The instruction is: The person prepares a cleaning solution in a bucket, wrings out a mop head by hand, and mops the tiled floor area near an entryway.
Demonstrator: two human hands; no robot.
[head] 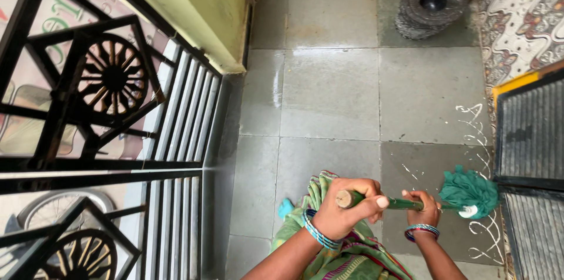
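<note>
Both hands grip a green mop handle (405,203): the left hand (346,209) is fisted around its wooden top end, the right hand (424,209) wrapped lower down. The green mop head (469,191) rests on the grey tiled floor (329,89) at three o'clock, beside a dark ribbed doormat (530,130). A round stone mortar (430,4) sits at one o'clock, a black iron gate (100,115) at nine.

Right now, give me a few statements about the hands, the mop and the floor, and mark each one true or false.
1. Both hands, left and right, grip the mop handle. True.
2. The mop head is red. False: it is green.
3. The mop head lies near the grooved mat. True.
4. The floor is wooden planks. False: it is grey stone tiles.
5. A round dark stone sits in the far corner. True.
</note>
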